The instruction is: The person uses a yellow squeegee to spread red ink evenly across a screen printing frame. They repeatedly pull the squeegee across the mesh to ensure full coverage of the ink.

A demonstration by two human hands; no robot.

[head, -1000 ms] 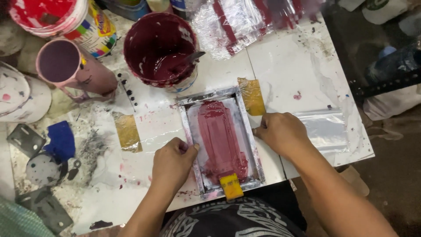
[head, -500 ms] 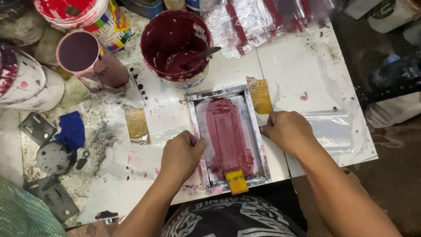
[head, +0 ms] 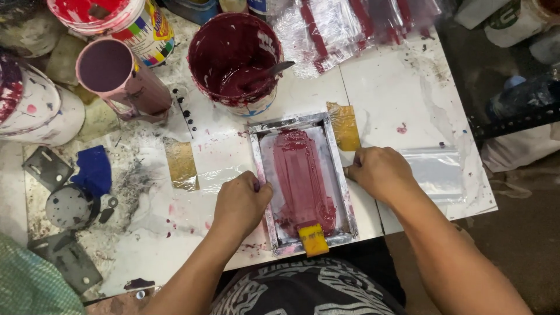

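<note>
Single view only, from a head-worn camera. It looks steeply down, almost vertically, onto the worktop [head: 408, 87] from above the person's torso, at close range. The fingers [head: 256, 185] of both hands sit near frame centre; forearms enter from the bottom edge. Beyond the fingers, the far side of the worktop meets the top edge. No second view to compare.
</note>
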